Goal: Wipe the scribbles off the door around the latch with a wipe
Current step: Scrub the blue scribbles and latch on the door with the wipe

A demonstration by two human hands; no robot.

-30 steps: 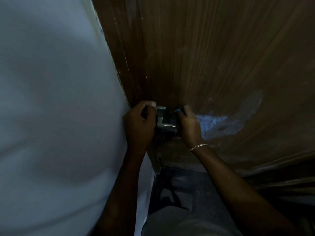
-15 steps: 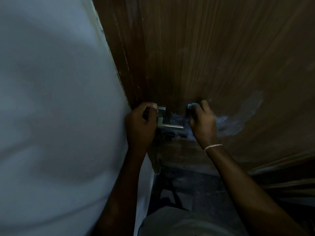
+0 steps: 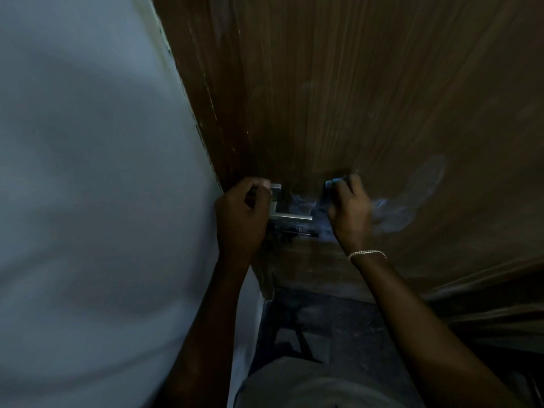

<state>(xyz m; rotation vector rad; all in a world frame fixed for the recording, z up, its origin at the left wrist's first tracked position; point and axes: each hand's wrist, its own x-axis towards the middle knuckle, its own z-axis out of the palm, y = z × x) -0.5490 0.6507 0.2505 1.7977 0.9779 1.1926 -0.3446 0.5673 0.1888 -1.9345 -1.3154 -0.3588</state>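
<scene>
I note bare door [image 3: 382, 98] free above and rightward; lever handle [image 3: 291, 215] and wall [image 3: 88, 172] crowd the left.

Dim indoor doorway (home, seemingly): wood-grain door [image 3: 323, 83], metal lever handle [image 3: 290, 216], pale painted wall [image 3: 88, 172].

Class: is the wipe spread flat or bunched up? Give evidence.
Bunched up: the blue wipe shows only as a small wad past the curled fingers of the right hand, on the brown wooden door.

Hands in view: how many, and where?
2. Left hand grips the edge of the door, left of the handle; right hand holds the wipe against the door, right of it.
</scene>
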